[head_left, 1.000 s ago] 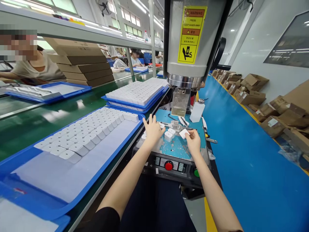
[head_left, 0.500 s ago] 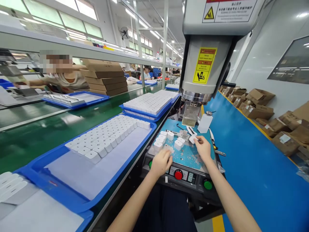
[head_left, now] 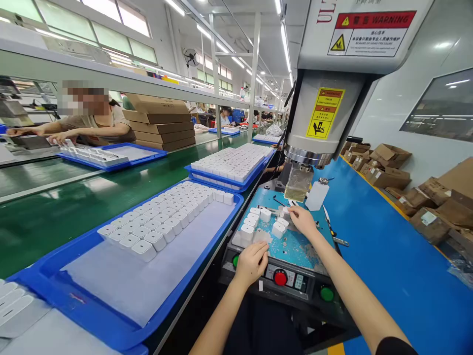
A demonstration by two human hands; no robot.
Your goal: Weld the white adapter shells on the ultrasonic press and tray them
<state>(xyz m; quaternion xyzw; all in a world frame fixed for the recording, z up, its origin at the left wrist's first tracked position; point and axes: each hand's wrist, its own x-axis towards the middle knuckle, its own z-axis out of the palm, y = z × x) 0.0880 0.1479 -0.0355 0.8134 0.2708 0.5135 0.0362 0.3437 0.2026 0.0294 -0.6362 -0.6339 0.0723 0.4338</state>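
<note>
My right hand pinches a small white plastic housing at the metal fixture under the press head. Part of that housing is hidden by the fingers. At the front edge of the blue machine bed, my left hand rests with fingers curled together, and no object shows in it. Just beyond it stand several white housings in a short row. A pair of white housings sits between the two hands.
To the left, a blue tray holds rows of white housings; stacked trays lie beyond. A white bottle stands right of the press head. A red button is on the front panel. Across the green belt, a co-worker handles parts.
My right hand has brought the housing left onto the fixture. My left hand has settled at the bed's front edge. The view has shifted slightly, and the co-worker's hand has reached their tray.
</note>
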